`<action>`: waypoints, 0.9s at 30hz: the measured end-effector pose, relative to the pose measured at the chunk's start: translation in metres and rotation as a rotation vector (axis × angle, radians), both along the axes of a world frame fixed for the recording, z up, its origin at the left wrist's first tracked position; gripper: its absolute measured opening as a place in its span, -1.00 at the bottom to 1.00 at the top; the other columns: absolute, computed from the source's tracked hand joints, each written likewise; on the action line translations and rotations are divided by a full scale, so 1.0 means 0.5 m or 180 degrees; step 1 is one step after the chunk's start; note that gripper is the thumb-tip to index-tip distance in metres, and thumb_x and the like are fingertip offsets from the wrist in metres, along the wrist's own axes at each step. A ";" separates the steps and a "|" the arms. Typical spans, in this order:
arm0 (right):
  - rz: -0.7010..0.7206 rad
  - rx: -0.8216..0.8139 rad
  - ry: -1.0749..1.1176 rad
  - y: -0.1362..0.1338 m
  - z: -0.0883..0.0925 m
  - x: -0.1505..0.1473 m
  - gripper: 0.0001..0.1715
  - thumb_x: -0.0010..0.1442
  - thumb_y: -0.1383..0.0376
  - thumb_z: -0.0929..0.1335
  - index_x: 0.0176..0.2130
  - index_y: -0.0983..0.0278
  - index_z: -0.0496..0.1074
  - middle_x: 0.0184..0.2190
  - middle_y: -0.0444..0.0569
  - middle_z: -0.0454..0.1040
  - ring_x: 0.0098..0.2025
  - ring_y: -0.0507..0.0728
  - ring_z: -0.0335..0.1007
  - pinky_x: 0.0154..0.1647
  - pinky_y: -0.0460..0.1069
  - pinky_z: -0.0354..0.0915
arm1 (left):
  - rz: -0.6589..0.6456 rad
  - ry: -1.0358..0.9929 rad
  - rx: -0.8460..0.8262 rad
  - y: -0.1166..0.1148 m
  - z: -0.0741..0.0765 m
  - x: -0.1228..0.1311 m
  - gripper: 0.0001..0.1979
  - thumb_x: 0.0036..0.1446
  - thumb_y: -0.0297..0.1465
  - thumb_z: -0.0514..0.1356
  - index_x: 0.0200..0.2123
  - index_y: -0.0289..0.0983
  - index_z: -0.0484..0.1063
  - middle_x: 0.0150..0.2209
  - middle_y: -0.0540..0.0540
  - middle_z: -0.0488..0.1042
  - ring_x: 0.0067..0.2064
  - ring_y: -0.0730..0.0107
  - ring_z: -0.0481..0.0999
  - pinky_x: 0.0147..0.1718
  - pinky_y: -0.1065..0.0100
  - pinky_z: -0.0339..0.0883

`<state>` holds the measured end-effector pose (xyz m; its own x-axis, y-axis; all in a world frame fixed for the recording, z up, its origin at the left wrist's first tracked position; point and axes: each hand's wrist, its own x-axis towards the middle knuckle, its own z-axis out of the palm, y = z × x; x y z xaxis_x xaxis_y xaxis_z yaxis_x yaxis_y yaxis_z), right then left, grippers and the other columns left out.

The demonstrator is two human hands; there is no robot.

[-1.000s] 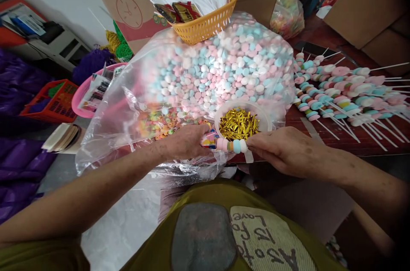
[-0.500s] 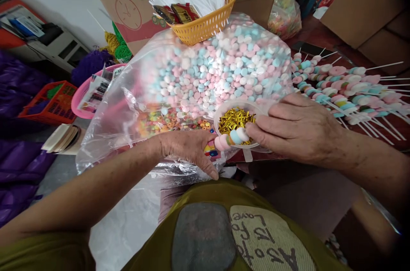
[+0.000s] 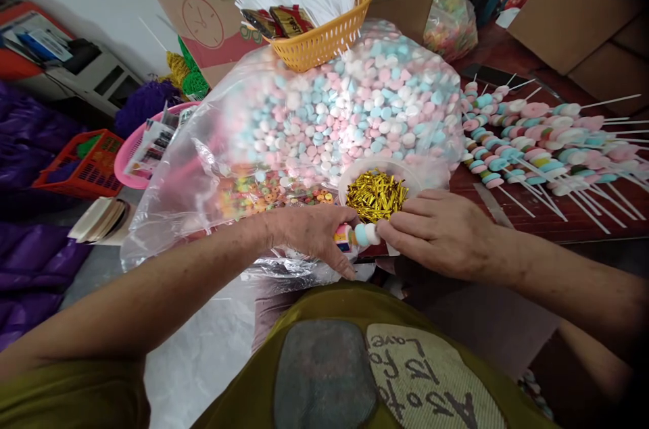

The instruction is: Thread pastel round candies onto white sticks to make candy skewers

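My left hand (image 3: pixel 317 232) is closed around a marshmallow skewer (image 3: pixel 362 234). Blue and white pieces show at the skewer's right end, beside a bit of colourful printed wrapper (image 3: pixel 343 238); my fingers cover the rest. My right hand (image 3: pixel 443 234) is pinched at the white end piece, its fingers bent together, and anything small between the fingertips is hidden. Just behind both hands stands a pale round bowl (image 3: pixel 413 175) of gold twist ties (image 3: pixel 378 194). A big clear bag of pink, blue and white marshmallows (image 3: pixel 324 111) lies behind the bowl.
Finished-looking marshmallow skewers (image 3: pixel 552 138) lie piled on the dark red table (image 3: pixel 522 216) at right. A yellow basket (image 3: pixel 324 44) of white sticks rests on the bag, before a cardboard box (image 3: pixel 213 23). Ring-shaped candies (image 3: pixel 268 196) lie at the bag's front. A pink basket (image 3: pixel 124 159) stands left.
My right hand has come left and down from the bowl's right side to the skewer's end. The skewer has shifted slightly right, and less of its pink part shows.
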<state>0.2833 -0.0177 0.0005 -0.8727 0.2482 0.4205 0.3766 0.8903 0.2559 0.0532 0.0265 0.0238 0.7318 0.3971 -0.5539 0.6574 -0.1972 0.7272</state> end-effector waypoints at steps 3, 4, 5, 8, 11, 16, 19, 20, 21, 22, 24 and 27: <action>-0.0277 -0.0847 0.0121 -0.001 -0.027 -0.037 -0.74 0.22 0.46 0.15 -0.28 0.31 0.39 -0.48 -0.07 0.39 -0.47 0.06 0.21 -0.47 -0.01 0.03 | -0.0215 0.0360 0.0858 -0.010 -0.005 0.037 -0.42 -0.18 -0.22 0.39 -0.08 -0.27 0.32 -0.24 -0.05 0.44 -0.22 0.26 0.42 -0.32 0.36 0.22; -0.0357 -0.1129 0.0182 0.001 -0.036 -0.050 -0.75 0.19 0.46 0.16 -0.32 0.32 0.39 -0.48 -0.06 0.40 -0.48 0.05 0.22 -0.50 -0.02 0.02 | -0.0230 0.0368 0.1005 -0.012 -0.009 0.048 -0.42 -0.17 -0.24 0.39 -0.06 -0.28 0.31 -0.22 -0.07 0.45 -0.21 0.24 0.43 -0.31 0.34 0.23; -0.0416 -0.1380 0.0253 0.002 -0.043 -0.061 -0.77 0.16 0.46 0.17 -0.35 0.32 0.38 -0.48 -0.06 0.39 -0.48 0.05 0.22 -0.51 -0.04 0.02 | -0.0200 0.0301 0.1080 -0.012 -0.013 0.056 -0.40 -0.18 -0.26 0.39 -0.05 -0.29 0.30 -0.21 -0.08 0.46 -0.19 0.22 0.43 -0.30 0.33 0.24; -0.0466 -0.1827 0.0676 0.011 -0.060 -0.076 -0.81 0.14 0.43 0.21 -0.43 0.33 0.37 -0.50 -0.05 0.38 -0.48 0.03 0.23 -0.49 -0.07 0.09 | 0.0035 -0.0237 0.0862 0.003 -0.011 0.050 -0.21 -0.19 -0.31 0.39 0.13 -0.29 0.18 -0.14 -0.12 0.47 -0.11 0.20 0.45 -0.20 0.32 0.27; -0.0603 -0.1943 0.1062 0.021 -0.057 -0.057 -0.77 0.24 0.40 0.19 -0.39 0.33 0.38 -0.45 -0.01 0.41 -0.42 0.05 0.29 -0.41 -0.08 0.17 | 0.0192 -0.0354 0.0531 0.028 0.016 0.001 -0.10 -0.12 -0.25 0.36 0.25 -0.21 0.01 0.04 -0.19 0.40 0.00 0.18 0.42 -0.13 0.31 0.27; -0.0712 -0.1773 0.1166 0.021 -0.019 -0.020 -0.81 0.21 0.43 0.20 -0.18 0.32 0.34 -0.31 0.05 0.42 -0.24 0.13 0.35 -0.24 0.00 0.27 | 0.0204 -0.0167 -0.0213 0.018 0.019 -0.058 -0.57 0.09 -0.22 0.22 0.02 -0.22 0.33 -0.18 -0.08 0.47 -0.19 0.33 0.44 -0.29 0.41 0.29; -0.0807 -0.1730 0.1324 0.016 -0.013 -0.035 -0.58 0.15 0.46 0.19 0.02 0.35 0.23 -0.05 0.17 0.34 -0.03 0.20 0.30 -0.10 0.06 0.30 | 0.0397 -0.0538 -0.0650 -0.009 -0.015 -0.042 -0.66 0.16 -0.24 0.16 -0.03 -0.25 0.33 -0.41 0.03 0.36 -0.44 0.50 0.34 -0.48 0.47 0.24; -0.0814 -0.1764 0.1320 0.016 -0.016 -0.045 -0.51 0.13 0.46 0.18 0.08 0.35 0.19 0.00 0.18 0.30 0.00 0.20 0.29 -0.09 0.07 0.30 | 0.0416 -0.0649 -0.0671 -0.017 -0.026 -0.034 -0.67 0.17 -0.23 0.16 -0.04 -0.26 0.32 -0.45 0.06 0.31 -0.49 0.54 0.29 -0.52 0.49 0.22; -0.0801 -0.1805 0.1286 0.017 -0.019 -0.055 -0.46 0.12 0.46 0.17 0.12 0.34 0.15 0.03 0.18 0.29 0.00 0.21 0.29 -0.09 0.08 0.32 | 0.0394 -0.0733 -0.0668 -0.022 -0.035 -0.026 -0.68 0.17 -0.22 0.15 -0.07 -0.26 0.33 -0.48 0.08 0.28 -0.52 0.56 0.26 -0.56 0.50 0.19; -0.0779 -0.1847 0.1236 0.018 -0.023 -0.064 -0.43 0.12 0.45 0.17 0.14 0.33 0.13 0.03 0.17 0.29 -0.01 0.21 0.30 -0.10 0.10 0.33 | 0.0373 -0.0793 -0.0654 -0.027 -0.044 -0.020 -0.69 0.17 -0.20 0.15 -0.10 -0.27 0.33 -0.50 0.09 0.26 -0.55 0.57 0.25 -0.59 0.50 0.18; -0.0673 -0.1849 0.1245 0.023 -0.024 -0.073 -0.43 0.13 0.44 0.16 0.14 0.31 0.15 0.01 0.14 0.30 0.01 0.21 0.29 -0.06 0.12 0.33 | 0.0479 -0.0875 -0.0619 -0.035 -0.059 -0.013 -0.69 0.17 -0.15 0.13 -0.18 -0.27 0.32 -0.54 0.10 0.25 -0.59 0.58 0.25 -0.64 0.51 0.15; -0.0882 -0.1669 0.1965 0.027 -0.012 -0.062 -0.55 0.24 0.37 0.16 0.11 0.30 0.21 0.06 0.16 0.27 0.09 0.21 0.22 0.05 0.14 0.25 | 0.1053 -0.1054 -0.0619 -0.050 -0.077 -0.015 -0.68 0.17 -0.11 0.11 -0.26 -0.27 0.29 -0.54 0.09 0.29 -0.61 0.59 0.28 -0.64 0.50 0.16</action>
<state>0.2523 -0.0042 -0.0053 -0.4041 0.7141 0.5716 0.5345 0.6914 -0.4860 0.0459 0.0017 -0.0146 0.7331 0.5500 -0.4002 0.3898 0.1425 0.9098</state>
